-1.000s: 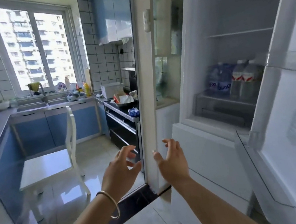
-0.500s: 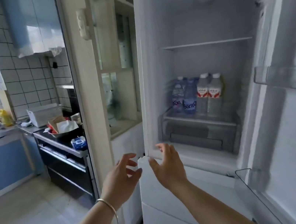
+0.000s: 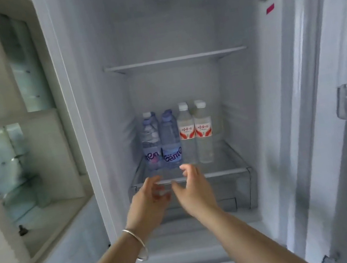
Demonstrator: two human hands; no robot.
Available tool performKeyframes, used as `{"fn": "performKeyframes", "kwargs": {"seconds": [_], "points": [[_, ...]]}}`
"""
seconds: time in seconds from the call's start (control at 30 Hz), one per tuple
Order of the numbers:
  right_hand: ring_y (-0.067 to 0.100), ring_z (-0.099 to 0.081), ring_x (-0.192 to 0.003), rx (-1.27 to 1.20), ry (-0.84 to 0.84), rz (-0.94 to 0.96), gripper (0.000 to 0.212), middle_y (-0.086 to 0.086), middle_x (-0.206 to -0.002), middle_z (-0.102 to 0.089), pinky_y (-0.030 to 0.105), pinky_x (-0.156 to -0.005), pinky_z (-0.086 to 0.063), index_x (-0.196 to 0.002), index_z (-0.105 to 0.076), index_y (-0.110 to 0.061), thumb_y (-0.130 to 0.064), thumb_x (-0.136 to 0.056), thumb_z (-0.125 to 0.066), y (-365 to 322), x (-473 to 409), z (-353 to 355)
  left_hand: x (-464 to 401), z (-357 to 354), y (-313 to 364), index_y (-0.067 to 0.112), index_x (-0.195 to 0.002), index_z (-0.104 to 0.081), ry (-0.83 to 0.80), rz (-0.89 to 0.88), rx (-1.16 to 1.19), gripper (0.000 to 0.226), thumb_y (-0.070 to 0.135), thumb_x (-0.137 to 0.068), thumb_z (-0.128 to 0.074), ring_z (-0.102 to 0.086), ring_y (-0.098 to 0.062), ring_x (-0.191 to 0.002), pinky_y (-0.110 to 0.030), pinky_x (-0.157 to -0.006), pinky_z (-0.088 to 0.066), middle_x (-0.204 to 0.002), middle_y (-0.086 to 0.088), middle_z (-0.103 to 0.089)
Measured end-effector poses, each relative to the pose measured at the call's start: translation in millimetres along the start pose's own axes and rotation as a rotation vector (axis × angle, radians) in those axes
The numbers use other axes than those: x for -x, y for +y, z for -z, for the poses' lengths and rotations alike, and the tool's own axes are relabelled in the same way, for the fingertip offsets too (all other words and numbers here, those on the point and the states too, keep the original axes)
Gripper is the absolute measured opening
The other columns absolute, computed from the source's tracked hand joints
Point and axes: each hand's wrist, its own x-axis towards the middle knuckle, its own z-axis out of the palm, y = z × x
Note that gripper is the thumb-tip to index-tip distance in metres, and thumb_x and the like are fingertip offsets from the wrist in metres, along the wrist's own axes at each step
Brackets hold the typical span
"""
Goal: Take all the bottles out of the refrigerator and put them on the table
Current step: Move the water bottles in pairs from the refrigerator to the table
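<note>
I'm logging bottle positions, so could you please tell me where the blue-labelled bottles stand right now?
In the head view, the blue-labelled bottles stand on the left of the fridge's lower shelf, directly beside the red-labelled bottles and just beyond both hands.

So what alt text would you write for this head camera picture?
Two bare hands, the left hand with a bracelet and the right hand, reach empty into an open refrigerator toward bottles on its lower shelf: blue-tinted water bottles left, clear red-labelled bottles right.
</note>
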Motion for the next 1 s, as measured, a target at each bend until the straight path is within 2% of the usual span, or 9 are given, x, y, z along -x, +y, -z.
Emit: {"fn": "performKeyframes", "kwargs": {"seconds": [0.2,0.27,0.33,0.4,0.5,0.67,0.73,0.87,1.0], "points": [[0.022,-0.058,-0.109,-0.015,-0.018,-0.017,0.041,0.0,-0.117,-0.059,0.036,-0.088,-0.05,-0.119,-0.053,-0.021,-0.041,-0.083,-0.051,15.7,-109.9,-23.4,-104.7,-26.0,-2.8,0.031,-0.094,-0.058,0.034,-0.046,0.066,0.021,0.021,-0.081,-0.07,-0.064,-0.016,-0.08,-0.03,-0.08,-0.05,-0.08,0.009,-0.062],[0.022,-0.06,-0.105,-0.013,-0.011,0.025,0.035,0.0,-0.112,-0.062,0.032,-0.083,-0.049,-0.113,-0.057,-0.022,-0.037,-0.083,-0.048,19.9,-138.4,-29.7,-134.8,-29.8,-3.6,0.032,-0.08,-0.058,0.086,-0.086,0.057,0.026,0.007,-0.082,-0.068,-0.06,0.003,-0.07,-0.01,-0.07,-0.045,-0.073,0.016,-0.059],[0.018,-0.052,-0.116,-0.037,0.007,0.067,0.042,-0.001,-0.126,-0.053,0.027,-0.092,-0.042,-0.127,-0.049,-0.021,-0.031,-0.087,-0.053,21.9,-159.2,-33.2,-164.4,-31.4,-9.3,0.023,-0.073,-0.06,0.201,-0.112,0.008,0.026,-0.002,-0.077,-0.068,-0.062,0.005,-0.067,-0.002,-0.061,-0.04,-0.067,0.013,-0.057],[0.018,-0.047,-0.122,-0.084,0.06,0.108,0.05,0.001,-0.133,-0.047,0.028,-0.099,-0.04,-0.135,-0.042,-0.019,-0.031,-0.087,-0.054,21.1,-176.0,-36.7,-191.7,-34.0,-23.7,0.01,-0.084,-0.066,0.31,-0.122,-0.028,0.018,0.003,-0.069,-0.072,-0.063,-0.006,-0.078,-0.007,-0.068,-0.044,-0.076,0.003,-0.062],[0.019,-0.048,-0.123,-0.152,0.14,0.134,0.058,0.004,-0.133,-0.049,0.038,-0.103,-0.043,-0.135,-0.041,-0.019,-0.042,-0.082,-0.05,15.9,-194.8,-49.9,-213.4,-34.3,-32.6,0.015,-0.114,-0.06,0.407,-0.075,-0.023,0.045,0.021,-0.071,-0.073,-0.053,-0.026,-0.11,-0.033,-0.093,-0.045,-0.115,-0.009,-0.059],[0.023,-0.038,-0.134,-0.159,0.195,0.154,0.067,0.008,-0.146,-0.039,0.037,-0.11,-0.036,-0.143,-0.029,-0.012,-0.03,-0.087,-0.059,9.1,-209.9,-62.4,-235.0,-33.6,-37.8,0.01,-0.132,-0.045,0.453,-0.092,0.114,0.067,0.026,-0.075,-0.076,-0.045,-0.027,-0.126,-0.043,-0.105,-0.04,-0.135,-0.013,-0.049],[0.023,-0.033,-0.138,-0.181,0.211,0.17,0.072,0.008,-0.151,-0.033,0.038,-0.113,-0.033,-0.146,-0.024,-0.012,-0.031,-0.087,-0.06,7.9,-214.5,-67.1,-242.0,-34.2,-39.5,0.01,-0.125,-0.048,0.43,-0.06,0.179,0.055,0.024,-0.078,-0.074,-0.051,-0.024,-0.12,-0.039,-0.099,-0.044,-0.129,-0.009,-0.053],[0.018,-0.025,-0.142,-0.187,0.216,0.174,0.073,0.005,-0.155,-0.025,0.019,-0.113,-0.018,-0.149,-0.016,-0.014,-0.025,-0.089,-0.059,7.8,-225.3,-70.5,-250.6,-38.6,-32.2,0.015,-0.085,-0.061,0.342,-0.117,0.183,0.008,0.014,-0.083,-0.069,-0.064,-0.004,-0.076,-0.021,-0.065,-0.046,-0.082,0.001,-0.067],[0.022,-0.03,-0.139,-0.112,0.213,0.176,0.07,0.009,-0.151,-0.03,0.017,-0.107,-0.019,-0.148,-0.015,-0.011,-0.023,-0.091,-0.056,12.0,-231.8,-71.9,-251.0,-41.0,-26.6,0.025,-0.094,-0.048,0.319,-0.051,0.278,0.024,0.014,-0.085,-0.067,-0.053,0.005,-0.074,-0.014,-0.066,-0.042,-0.084,0.02,-0.051]]}}
